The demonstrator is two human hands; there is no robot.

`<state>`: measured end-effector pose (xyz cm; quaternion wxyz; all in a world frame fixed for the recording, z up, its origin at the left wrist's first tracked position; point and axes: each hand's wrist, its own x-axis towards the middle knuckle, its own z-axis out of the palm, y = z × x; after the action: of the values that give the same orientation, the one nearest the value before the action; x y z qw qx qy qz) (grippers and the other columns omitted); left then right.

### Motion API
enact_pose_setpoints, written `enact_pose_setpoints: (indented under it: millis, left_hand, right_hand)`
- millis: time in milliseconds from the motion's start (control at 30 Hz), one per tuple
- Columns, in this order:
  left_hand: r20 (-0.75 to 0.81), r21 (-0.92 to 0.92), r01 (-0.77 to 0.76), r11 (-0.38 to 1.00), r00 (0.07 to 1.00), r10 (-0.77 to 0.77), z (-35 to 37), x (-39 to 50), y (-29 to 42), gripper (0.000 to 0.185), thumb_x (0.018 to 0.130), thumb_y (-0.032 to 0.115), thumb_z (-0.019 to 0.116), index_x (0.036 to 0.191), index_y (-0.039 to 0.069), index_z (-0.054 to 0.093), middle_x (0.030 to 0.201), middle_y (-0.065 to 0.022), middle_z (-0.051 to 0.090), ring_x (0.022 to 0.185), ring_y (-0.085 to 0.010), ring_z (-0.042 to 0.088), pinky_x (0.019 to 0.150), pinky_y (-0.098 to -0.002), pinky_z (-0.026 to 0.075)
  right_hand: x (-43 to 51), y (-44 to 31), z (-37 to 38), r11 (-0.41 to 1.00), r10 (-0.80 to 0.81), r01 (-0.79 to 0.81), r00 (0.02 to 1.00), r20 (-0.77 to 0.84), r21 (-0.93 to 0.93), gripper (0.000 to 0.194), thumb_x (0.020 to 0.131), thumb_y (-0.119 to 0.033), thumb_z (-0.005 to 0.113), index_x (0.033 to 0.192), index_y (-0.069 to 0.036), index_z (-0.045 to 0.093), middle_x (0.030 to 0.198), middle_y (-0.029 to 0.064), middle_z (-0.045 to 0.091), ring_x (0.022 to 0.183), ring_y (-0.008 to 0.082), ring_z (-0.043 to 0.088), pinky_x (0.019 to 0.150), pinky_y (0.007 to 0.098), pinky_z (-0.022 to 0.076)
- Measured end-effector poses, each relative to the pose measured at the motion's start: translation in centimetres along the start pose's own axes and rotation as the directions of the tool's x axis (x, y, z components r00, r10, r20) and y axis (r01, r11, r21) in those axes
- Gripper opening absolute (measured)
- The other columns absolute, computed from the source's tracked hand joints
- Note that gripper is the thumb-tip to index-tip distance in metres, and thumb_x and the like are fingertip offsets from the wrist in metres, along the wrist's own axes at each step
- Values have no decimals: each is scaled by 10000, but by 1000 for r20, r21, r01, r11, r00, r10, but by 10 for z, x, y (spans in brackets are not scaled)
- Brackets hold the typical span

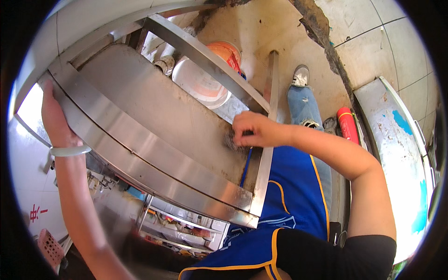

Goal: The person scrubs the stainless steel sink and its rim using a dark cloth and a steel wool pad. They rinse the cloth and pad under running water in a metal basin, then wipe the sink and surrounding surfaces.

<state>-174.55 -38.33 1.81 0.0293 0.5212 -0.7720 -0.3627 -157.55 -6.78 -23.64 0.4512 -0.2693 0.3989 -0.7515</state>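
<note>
My right hand [257,130] is closed on a dark wire scouring pad [231,140], partly covered by the fingers. The pad meets a dull stainless-steel panel [157,105] near its lower right end, where brown grime lines the edge. Around this panel runs a steel frame with a long double rail [154,147] and an open crossbar [210,63]. At the frame's far left end, my left hand [57,119] grips the outer rail; most of its fingers are hidden. A pale bangle [70,150] circles the left wrist. A thin blue strip [246,168] shows by the panel's right end.
Beyond the panel stand a white bucket [196,82] and an orange bucket [224,50] on a stained floor [259,24]. A red cylinder [348,124] lies near a worn metal cabinet [392,140] at right. Shelving with goods [182,227] and a pink perforated basket [50,245] appear below.
</note>
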Motion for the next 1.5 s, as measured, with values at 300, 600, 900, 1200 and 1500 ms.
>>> enact_pose_setpoints:
  millis: [300,600,900,1200,1500]
  left_hand:
    - [26,-3,2,1000,1000,-2,-3,4,1,440,1046,372,440,1293,23,544,1175,-117,644,1003,-234,672,889,-349,559]
    - [8,23,39,999,999,-39,-2,4,2,443,1046,381,441,1297,27,535,1159,-116,652,985,-236,677,868,-354,571]
    - [62,-20,30,999,998,-29,-6,6,0,423,1039,376,455,1260,31,560,1148,-108,656,962,-227,682,855,-355,574]
    - [76,-74,67,995,995,-62,-9,9,-1,412,1044,372,448,1234,31,579,1131,-99,662,950,-215,675,863,-343,559]
    - [19,-2,-3,1000,1000,3,-7,7,-2,423,1046,359,446,1279,22,550,1174,-113,640,1015,-217,655,891,-342,549]
  right_hand:
    - [3,-21,-5,933,114,-99,993,24,-346,122,851,-106,749,869,-65,635,898,55,602,881,248,553,804,366,439]
    - [1,5,-3,990,-43,17,982,-184,-141,122,836,-132,750,793,-89,644,812,64,616,845,279,593,765,387,452]
    - [49,-6,8,988,63,3,910,-411,156,122,859,-124,738,809,-58,648,815,96,600,836,262,584,739,355,467]
    - [30,23,5,999,-42,31,931,-363,-37,83,834,-79,732,840,-50,655,862,108,621,823,274,607,769,362,481]
    - [45,17,-15,964,256,-229,938,-235,135,146,936,-158,702,986,-32,650,936,-11,657,910,68,581,838,246,476]
